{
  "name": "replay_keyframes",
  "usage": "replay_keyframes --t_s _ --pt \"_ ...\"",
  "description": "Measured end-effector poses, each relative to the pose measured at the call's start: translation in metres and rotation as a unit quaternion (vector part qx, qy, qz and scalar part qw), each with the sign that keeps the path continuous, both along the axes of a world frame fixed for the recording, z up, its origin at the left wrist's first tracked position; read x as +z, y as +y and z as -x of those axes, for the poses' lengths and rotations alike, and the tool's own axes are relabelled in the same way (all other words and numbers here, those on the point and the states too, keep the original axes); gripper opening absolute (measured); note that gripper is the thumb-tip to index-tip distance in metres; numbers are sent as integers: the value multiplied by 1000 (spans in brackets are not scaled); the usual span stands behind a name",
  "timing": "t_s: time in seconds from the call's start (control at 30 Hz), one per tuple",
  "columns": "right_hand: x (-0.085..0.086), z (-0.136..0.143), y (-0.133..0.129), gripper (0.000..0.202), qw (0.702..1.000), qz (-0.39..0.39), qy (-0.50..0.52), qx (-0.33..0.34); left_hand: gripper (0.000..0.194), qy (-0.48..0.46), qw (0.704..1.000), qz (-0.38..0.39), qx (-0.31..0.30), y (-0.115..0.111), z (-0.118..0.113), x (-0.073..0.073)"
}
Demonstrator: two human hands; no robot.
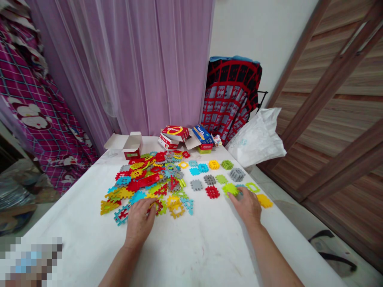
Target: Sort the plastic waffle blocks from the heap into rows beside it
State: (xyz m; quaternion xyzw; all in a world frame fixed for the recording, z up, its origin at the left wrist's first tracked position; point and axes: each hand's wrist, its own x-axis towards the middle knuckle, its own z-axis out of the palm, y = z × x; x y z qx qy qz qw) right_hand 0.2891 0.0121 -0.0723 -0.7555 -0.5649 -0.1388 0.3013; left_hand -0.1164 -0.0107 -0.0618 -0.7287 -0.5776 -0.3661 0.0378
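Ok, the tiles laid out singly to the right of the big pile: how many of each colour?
Grey tiles: 3
Green tiles: 4
Blue tiles: 4, one partly under the right hand
Yellow tiles: 2
Red tile: 1
Total: 14

A desk (74, 223) covered in white stands before a sheer lilac curtain (143, 63) that hangs from the top of the view down behind its far edge. To the left hangs a magenta checked cloth with cartoon figures (32, 103); to the right are a plain white wall (254, 32) and brown wood-grain panelling with darker beams (344, 103). A red-and-black web-patterned blanket (230, 95) drapes over something behind the desk, and a pale tiled floor (299, 207) shows at the right.
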Motion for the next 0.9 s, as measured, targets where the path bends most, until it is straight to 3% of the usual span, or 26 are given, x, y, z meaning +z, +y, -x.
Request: replay_keyframes --t_s 0.9 --pt "7 11 -6 40 997 68 -10 -45 26 -18 1000 7 -1 0 0 -2"
